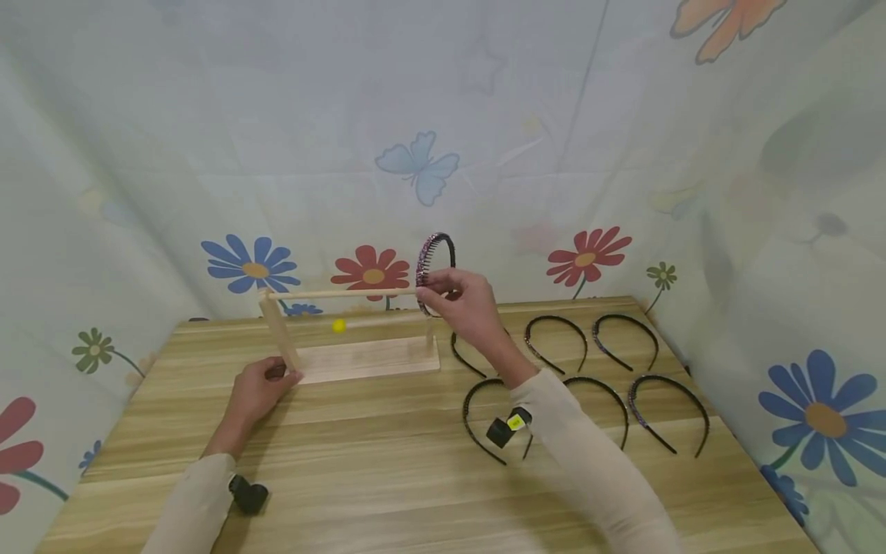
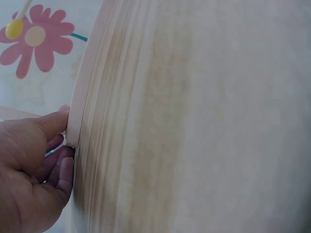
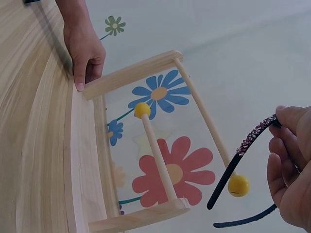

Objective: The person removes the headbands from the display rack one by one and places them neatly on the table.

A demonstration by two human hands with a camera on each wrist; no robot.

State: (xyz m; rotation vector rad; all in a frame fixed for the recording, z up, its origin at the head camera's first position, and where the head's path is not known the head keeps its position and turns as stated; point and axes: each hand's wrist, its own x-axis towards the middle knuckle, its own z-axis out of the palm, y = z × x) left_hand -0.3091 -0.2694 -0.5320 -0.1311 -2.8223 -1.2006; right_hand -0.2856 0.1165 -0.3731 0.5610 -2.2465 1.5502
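Note:
My right hand (image 1: pixel 471 308) pinches a black headband (image 3: pixel 255 133) with glittery beading, raised above the table. The headband stands upright, its open ends overlapping the yellow ball (image 3: pixel 238 185) on the tip of the upper rod (image 3: pixel 204 114) in the right wrist view. That rod belongs to a pale wooden rack (image 1: pixel 367 360) with two uprights and a lower rod (image 3: pixel 158 158), also ball-tipped. My left hand (image 1: pixel 254 392) holds the left end of the rack's base, with thumb and fingers at its corner (image 2: pixel 73 136).
Several more headbands lie flat in two rows on the right of the wood-grain table (image 1: pixel 346 477), among them one at the front right (image 1: pixel 644 419); my right forearm partly covers some. A flower-printed cloth (image 1: pixel 311 154) hangs behind the table and along its sides.

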